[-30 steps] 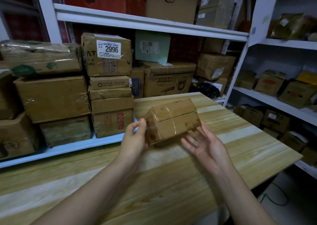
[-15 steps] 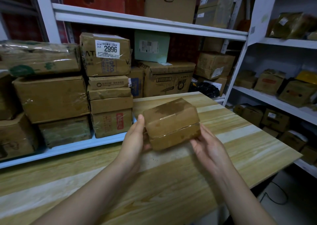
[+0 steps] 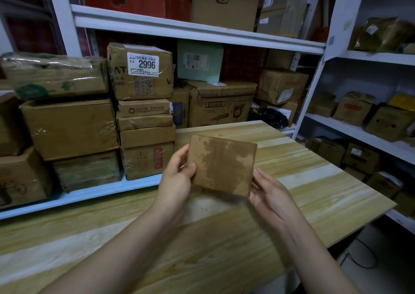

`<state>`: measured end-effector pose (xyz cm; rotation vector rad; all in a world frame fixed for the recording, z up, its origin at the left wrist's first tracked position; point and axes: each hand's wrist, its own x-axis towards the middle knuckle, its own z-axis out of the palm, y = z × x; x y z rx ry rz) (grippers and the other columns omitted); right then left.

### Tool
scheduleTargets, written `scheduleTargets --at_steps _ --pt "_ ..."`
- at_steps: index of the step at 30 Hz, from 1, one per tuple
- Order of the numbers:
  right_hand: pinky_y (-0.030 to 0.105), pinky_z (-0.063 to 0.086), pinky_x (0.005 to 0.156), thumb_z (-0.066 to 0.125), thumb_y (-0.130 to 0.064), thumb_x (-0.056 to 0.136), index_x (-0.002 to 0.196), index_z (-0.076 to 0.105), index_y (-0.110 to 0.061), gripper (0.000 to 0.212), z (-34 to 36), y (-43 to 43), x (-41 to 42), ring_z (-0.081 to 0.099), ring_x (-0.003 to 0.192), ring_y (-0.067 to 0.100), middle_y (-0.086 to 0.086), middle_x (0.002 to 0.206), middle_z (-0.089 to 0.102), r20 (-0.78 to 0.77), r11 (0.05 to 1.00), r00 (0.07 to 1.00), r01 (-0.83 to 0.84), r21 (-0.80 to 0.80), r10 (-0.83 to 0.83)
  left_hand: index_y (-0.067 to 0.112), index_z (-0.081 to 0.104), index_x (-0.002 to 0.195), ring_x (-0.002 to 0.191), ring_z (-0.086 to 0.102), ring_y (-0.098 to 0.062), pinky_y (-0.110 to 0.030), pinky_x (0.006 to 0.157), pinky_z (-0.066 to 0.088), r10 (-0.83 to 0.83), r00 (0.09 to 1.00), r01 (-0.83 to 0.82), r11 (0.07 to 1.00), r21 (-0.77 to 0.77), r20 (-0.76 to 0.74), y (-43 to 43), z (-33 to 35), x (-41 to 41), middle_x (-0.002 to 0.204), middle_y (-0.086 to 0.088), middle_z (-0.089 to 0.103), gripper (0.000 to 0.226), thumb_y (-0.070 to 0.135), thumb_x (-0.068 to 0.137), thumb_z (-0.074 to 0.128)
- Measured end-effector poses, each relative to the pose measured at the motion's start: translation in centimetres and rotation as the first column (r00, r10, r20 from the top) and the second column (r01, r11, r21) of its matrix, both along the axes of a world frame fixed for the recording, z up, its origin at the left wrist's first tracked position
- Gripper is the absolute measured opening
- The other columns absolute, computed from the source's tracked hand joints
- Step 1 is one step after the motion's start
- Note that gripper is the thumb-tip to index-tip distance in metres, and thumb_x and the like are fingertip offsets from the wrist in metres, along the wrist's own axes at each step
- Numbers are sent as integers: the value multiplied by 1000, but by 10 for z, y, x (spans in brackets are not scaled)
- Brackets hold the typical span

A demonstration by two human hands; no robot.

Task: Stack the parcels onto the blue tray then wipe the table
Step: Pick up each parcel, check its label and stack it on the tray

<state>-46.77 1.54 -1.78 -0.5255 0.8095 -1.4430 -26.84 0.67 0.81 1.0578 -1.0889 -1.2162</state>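
Both hands hold one small cardboard parcel [image 3: 222, 164] up above the wooden table [image 3: 314, 192], its broad, stained brown face turned toward the camera. The left hand [image 3: 177, 181] grips the parcel's left edge, thumb on the front face and fingers curled behind. The right hand [image 3: 269, 195] supports the lower right corner, palm open toward the box and fingers spread along its right side. The parcel is clear of the tabletop, which shows pale and tan wood-grain bands.

Behind the table's far left edge runs a light blue tray [image 3: 94, 191], loaded with cardboard boxes. Nearest the hands is a stack of five boxes [image 3: 146, 136]; the top one [image 3: 140, 71] carries a white label reading 2996. To its left are three larger boxes [image 3: 69, 127] piled up, wrapped in clear tape, and more cut off at the frame's left edge.

White metal shelving [image 3: 197, 30] stands behind and to the right, filled with further cartons, a pale green box [image 3: 199, 61] and one black bag [image 3: 269, 117].
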Motion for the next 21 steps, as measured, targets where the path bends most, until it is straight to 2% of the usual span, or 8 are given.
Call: scheduleTargets --at_steps 3,6,8,10,13,15,17,21 --pt "60 44 106 50 -9 101 141 51 -12 41 0 1 0 61 123 37 20 128 66 -87 998 995 -55 7 55 49 59 109 107 60 -13 -30 81 52 34 998 -34 999 -5 54 -2 -2 2 129 5 58 52 -1 97 48" --pt "58 49 100 50 -8 101 144 48 -17 44 1 1 1 64 119 36 19 129 66 -83 996 993 -83 -15 82 61 59 105 111 57 -22 -48 100 49 72 990 -75 997 21 118 -6 -3 3 131 -6 50 47 15 97 52" --pt "58 46 105 50 -5 100 145 45 -14 47 0 1 0 63 120 36 20 130 65 -50 997 996 -74 -23 72 56 59 112 111 57 -18 -47 102 46 91 990 -96 994 45 111 -5 -1 3 130 -4 52 27 35 99 48" --pt "57 40 111 50 -5 99 145 46 -10 47 0 0 0 60 125 35 21 132 64 -4 998 999 -51 -35 51 41 59 122 107 54 -8 -39 103 43 102 991 -106 993 43 92 -3 2 2 119 7 57 29 46 101 40" --pt "49 44 109 51 -8 97 138 53 -2 41 4 0 0 60 124 31 20 128 66 62 998 998 -2 -59 6 30 58 118 95 54 0 -33 92 44 71 997 -72 995 71 26 -2 4 -1 101 16 59 32 47 101 36" --pt "43 51 100 51 -5 97 133 56 0 37 6 0 0 65 117 27 20 122 69 79 997 996 35 -65 -30 29 56 122 95 60 -7 -27 77 50 22 999 -17 993 118 -35 0 5 -3 107 9 64 33 47 100 39" --pt "40 53 95 50 2 96 127 60 -4 33 7 0 0 64 117 28 21 124 68 71 997 997 49 -57 -45 27 53 130 91 63 -8 -21 60 50 -1 997 12 990 143 -74 2 6 -3 112 5 67 34 40 100 45" --pt "39 54 94 51 7 94 124 61 -3 33 5 1 1 60 123 30 24 127 65 -3 998 999 39 -39 -39 27 50 134 87 62 -6 -19 55 48 -14 996 25 992 121 -90 3 5 -4 109 6 67 34 32 101 47"
